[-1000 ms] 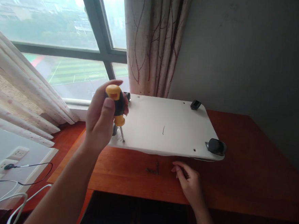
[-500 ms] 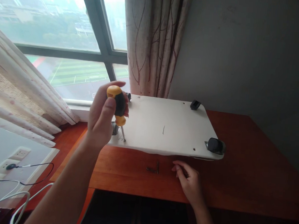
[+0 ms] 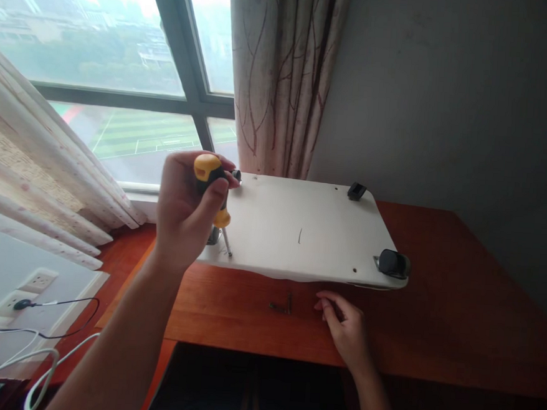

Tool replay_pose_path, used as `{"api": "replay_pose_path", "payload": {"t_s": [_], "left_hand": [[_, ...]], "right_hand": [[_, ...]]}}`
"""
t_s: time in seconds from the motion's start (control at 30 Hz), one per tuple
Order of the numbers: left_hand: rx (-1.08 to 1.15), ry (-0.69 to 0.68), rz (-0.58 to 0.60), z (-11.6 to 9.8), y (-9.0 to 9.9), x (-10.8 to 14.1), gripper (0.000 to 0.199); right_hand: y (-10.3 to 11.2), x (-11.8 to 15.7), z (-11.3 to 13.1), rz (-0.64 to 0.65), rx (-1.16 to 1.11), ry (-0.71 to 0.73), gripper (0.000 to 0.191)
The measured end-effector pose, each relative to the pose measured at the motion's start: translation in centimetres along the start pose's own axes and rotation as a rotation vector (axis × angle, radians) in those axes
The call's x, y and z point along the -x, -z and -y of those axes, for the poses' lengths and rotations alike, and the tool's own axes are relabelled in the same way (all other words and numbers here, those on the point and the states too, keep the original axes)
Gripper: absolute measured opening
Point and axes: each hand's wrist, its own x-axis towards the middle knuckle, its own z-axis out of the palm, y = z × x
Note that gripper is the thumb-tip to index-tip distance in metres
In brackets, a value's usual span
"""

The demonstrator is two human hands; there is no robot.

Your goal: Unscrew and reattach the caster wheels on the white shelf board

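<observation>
My left hand [image 3: 181,214] is closed round the yellow and black handle of a screwdriver [image 3: 224,219]. The shaft slants down to a screw [image 3: 230,254] near the front left corner of a white board [image 3: 277,221]. Black feet or casters stand at the board's corners, such as the one at front right [image 3: 392,263]. My right hand [image 3: 347,326] rests low over the wooden table with fingertips pinched together; anything between them is hidden. Left of it, several loose screws [image 3: 281,307] lie on the table, just in front of the board.
The reddish wooden table [image 3: 434,322] extends to the right of the board. Behind stand a window [image 3: 119,138], a patterned curtain [image 3: 281,93] and a grey wall. Wall sockets [image 3: 14,299] with a plug and white cables [image 3: 51,370] are at lower left.
My left hand has turned on the screwdriver handle, its thumb shifting right across the grip. The screwdriver's tip stays at the screw. My right hand has barely moved.
</observation>
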Motion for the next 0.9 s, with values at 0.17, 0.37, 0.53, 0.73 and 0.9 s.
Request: {"api": "replay_pose_path", "payload": {"t_s": [0.17, 0.37, 0.53, 0.73, 0.9], "left_hand": [[-0.061, -0.047, -0.028, -0.47, -0.06, -0.17, 0.036], [0.039, 0.059, 0.019, -0.45, -0.27, -0.36, 0.027], [-0.012, -0.044, -0.008, -0.13, -0.36, -0.50, 0.028], [0.041, 0.075, 0.016, -0.36, -0.38, -0.44, 0.031], [0.043, 0.124, 0.105, -0.67, -0.40, -0.43, 0.029]], "right_hand": [[-0.06, -0.02, -0.11, 0.000, -0.001, 0.000, 0.032], [-0.08, -0.05, 0.03, -0.003, -0.003, -0.001, 0.033], [-0.07, -0.12, -0.03, -0.001, -0.002, 0.004, 0.033], [-0.06, -0.13, 0.16, -0.004, 0.007, 0.017, 0.034], [0.00, -0.07, 0.05, 0.005, -0.003, 0.012, 0.033]]}}
